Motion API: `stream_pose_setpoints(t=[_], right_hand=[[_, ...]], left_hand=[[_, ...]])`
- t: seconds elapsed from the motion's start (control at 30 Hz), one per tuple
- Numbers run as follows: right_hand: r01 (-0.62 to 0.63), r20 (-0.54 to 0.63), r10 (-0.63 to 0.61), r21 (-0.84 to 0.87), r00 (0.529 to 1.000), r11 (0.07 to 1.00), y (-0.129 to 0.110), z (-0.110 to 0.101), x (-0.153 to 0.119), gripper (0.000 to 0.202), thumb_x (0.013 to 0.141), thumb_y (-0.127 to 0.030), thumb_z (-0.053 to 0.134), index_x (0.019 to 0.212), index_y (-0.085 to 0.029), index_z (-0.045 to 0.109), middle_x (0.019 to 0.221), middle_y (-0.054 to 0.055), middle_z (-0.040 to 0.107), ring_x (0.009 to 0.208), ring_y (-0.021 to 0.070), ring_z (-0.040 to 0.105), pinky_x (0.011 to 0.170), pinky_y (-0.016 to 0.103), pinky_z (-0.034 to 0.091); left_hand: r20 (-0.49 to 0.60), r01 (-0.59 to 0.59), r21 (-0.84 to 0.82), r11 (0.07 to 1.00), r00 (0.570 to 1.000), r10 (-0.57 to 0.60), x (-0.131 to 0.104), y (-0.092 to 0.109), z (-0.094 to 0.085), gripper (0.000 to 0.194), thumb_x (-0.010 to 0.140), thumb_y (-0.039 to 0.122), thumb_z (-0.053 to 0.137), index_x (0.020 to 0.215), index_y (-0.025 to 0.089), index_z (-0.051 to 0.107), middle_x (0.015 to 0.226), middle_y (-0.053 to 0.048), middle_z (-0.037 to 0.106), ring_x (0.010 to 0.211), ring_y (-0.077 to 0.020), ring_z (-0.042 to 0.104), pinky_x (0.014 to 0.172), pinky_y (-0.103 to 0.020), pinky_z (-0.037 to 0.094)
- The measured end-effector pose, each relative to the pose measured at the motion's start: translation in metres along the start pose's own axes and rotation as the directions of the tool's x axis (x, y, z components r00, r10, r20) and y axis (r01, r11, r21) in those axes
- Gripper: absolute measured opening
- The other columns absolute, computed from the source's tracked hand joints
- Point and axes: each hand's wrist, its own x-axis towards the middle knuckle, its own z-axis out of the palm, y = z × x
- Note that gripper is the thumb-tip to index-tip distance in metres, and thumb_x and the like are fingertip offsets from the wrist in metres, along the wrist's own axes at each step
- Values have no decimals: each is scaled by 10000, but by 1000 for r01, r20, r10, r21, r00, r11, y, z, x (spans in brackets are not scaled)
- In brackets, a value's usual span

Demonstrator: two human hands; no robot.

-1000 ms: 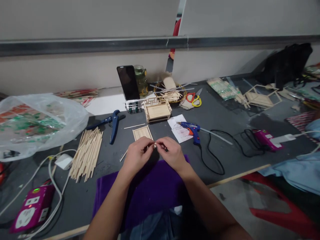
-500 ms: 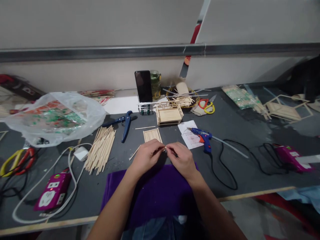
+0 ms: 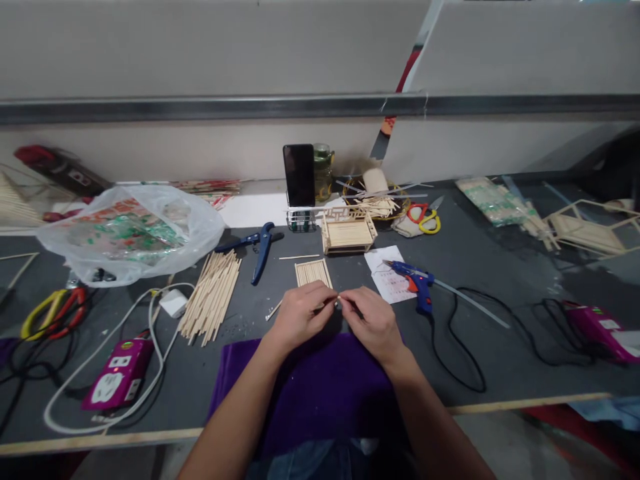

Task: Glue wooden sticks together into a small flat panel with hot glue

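Note:
My left hand (image 3: 307, 310) and my right hand (image 3: 371, 321) meet fingertip to fingertip above the near edge of the table. Both are closed in a pinch around something tiny and pale, mostly hidden by the fingers. Just beyond them lies a small flat panel of wooden sticks (image 3: 313, 272), its near end covered by my left hand. A single stick (image 3: 299, 257) lies behind the panel, and a short one (image 3: 273, 311) is left of my left hand. Farther back stands a small box-like piece built of sticks (image 3: 349, 235). Beneath my forearms is a purple cloth (image 3: 320, 387).
A pile of sticks (image 3: 211, 297) and a blue cutter (image 3: 261, 253) lie left. At right, a blue glue gun (image 3: 417, 280) rests partly on paper (image 3: 387, 283). A phone (image 3: 299, 175) stands at the back. Cords run from purple power strips (image 3: 120, 373). A plastic bag (image 3: 135, 233) sits far left.
The whole scene has shifted slightly right in view as the head turned left. Both hands keep the same fingertip pinch, with little visible movement over the table.

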Motion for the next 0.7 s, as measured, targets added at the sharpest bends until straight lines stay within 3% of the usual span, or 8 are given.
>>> stream_pose_setpoints(t=[0.13,0.23,0.3,0.37,0.43,0.47,0.53,0.7], right_hand=[[-67,-19,69,69,997,995,0,-3,1,147,916,-182,500,915,-186,647,783,43,683,718,153,629,682,285,507],[-242,-103,261,165,960,956,5,-13,6,186,904,-213,525,1054,-198,634,808,24,698,722,143,655,700,278,529],[-353,-153,390,221,908,909,9,-19,12,217,898,-239,529,1088,-199,626,801,19,701,708,147,664,691,282,538],[-398,-131,436,238,891,886,9,-20,20,211,897,-260,522,1066,-195,632,807,27,701,693,154,663,665,284,539],[-375,-26,388,206,921,904,4,-13,31,208,898,-262,514,1052,-192,635,857,46,700,701,158,656,662,287,536],[-345,50,342,179,938,921,0,-6,38,211,898,-254,511,1057,-190,634,905,58,696,709,157,652,675,291,534],[-275,233,242,120,942,954,-12,15,51,235,895,-224,513,1100,-181,621,1046,86,670,736,153,645,735,306,526],[-173,540,165,-36,825,984,-44,83,94,329,924,-276,509,1230,-161,552,1121,134,622,976,222,630,856,348,484]], left_hand=[[-88,-17,-39,999,996,14,0,1,-4,122,876,161,537,883,178,658,776,-36,664,695,-123,592,632,-235,435],[-319,59,-148,987,942,-104,0,-4,-19,85,845,171,591,828,186,673,732,-17,652,643,-109,564,589,-227,421],[-528,131,-275,952,807,-264,0,-13,-32,48,805,203,647,779,187,684,683,2,630,580,-91,520,534,-213,386],[-673,116,-456,882,604,-427,1,-23,-44,55,756,237,691,757,181,690,634,19,610,519,-70,475,490,-196,348],[-698,26,-617,786,443,-562,2,-31,-54,104,702,258,719,742,169,682,584,32,587,454,-47,418,436,-178,287],[-684,-23,-676,737,391,-615,2,-35,-57,129,672,262,731,732,163,674,569,36,580,431,-38,396,415,-171,256],[-644,-96,-751,653,324,-693,2,-40,-62,176,615,259,754,712,152,653,570,37,584,412,-23,381,392,-159,218],[-566,-156,-825,544,250,-786,-1,-43,-66,227,575,249,772,704,135,624,595,41,594,398,2,362,376,-142,185]])
